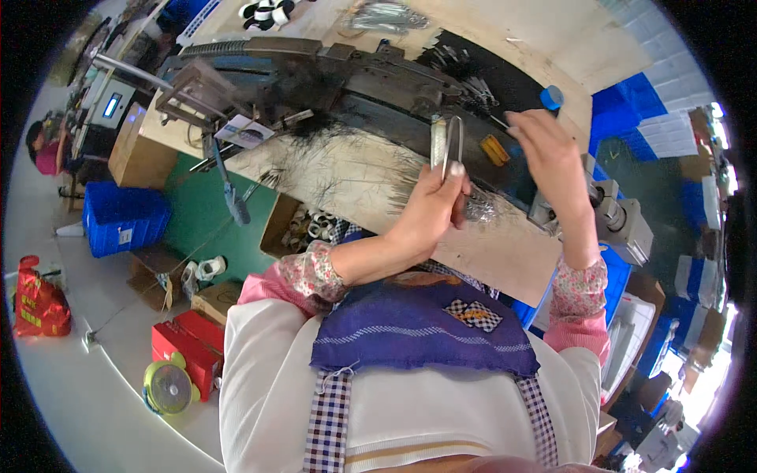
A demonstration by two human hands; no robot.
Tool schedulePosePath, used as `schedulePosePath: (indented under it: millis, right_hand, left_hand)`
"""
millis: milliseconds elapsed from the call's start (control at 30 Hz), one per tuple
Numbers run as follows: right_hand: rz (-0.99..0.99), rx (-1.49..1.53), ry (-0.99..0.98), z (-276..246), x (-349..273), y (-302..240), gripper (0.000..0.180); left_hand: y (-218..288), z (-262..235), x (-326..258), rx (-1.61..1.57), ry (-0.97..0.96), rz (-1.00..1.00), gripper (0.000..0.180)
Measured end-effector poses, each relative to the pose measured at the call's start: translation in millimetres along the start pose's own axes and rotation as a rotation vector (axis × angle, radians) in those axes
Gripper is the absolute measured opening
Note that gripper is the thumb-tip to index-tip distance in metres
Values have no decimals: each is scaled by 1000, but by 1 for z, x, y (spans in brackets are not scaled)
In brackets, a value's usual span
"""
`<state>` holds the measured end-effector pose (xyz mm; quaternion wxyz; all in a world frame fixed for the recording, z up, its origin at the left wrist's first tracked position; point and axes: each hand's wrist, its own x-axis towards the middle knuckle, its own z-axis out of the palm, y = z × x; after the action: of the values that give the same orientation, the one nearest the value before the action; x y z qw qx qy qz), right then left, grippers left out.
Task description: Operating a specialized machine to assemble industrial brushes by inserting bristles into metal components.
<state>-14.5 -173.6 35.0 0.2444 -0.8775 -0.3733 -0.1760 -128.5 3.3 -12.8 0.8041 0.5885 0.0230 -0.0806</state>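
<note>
My left hand (432, 203) is closed around a U-bent metal piece (456, 132) that looks like tweezers, its rounded end pointing up. Beside it stands a pale, white-wrapped stick (438, 143); whether the two are joined I cannot tell. Farther right, my right hand (550, 154) reaches over the dark machine bed (394, 93), fingertips pinched together at the end of a thin light metal piece (497, 121). Between my hands a yellow block (494, 150) lies on the machine. Just past my right fingertips, several thin metal pieces (478, 91) lie on a black mat (516, 84).
Dark wire bits (319, 162) litter the wooden bench (355, 177). A blue cap (551, 98) sits at the mat's right. Below the bench is a carton of black-and-white rings (315, 227). A blue crate (124, 217) and green fan (170, 387) stand left. A person (49, 150) is far left.
</note>
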Motion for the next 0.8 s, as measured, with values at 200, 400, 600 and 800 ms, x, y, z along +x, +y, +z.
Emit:
schedulePosePath:
  millis: [200,400,600,800]
  right_hand:
    - [-104,-203,-62,14,8,0,24]
    - [-86,-129,-13,14,4,3,16]
    - [35,-346,-62,26,58,54,21]
    - [-62,67,-239,-14,24,32,21]
  left_hand:
    - [96,-21,9,-655,-108,-220,19]
    - [51,-126,-10,-546,47,170,26]
    - [46,-22,47,918,-379,270,26]
    - [24,-6,125,894,-331,341,35]
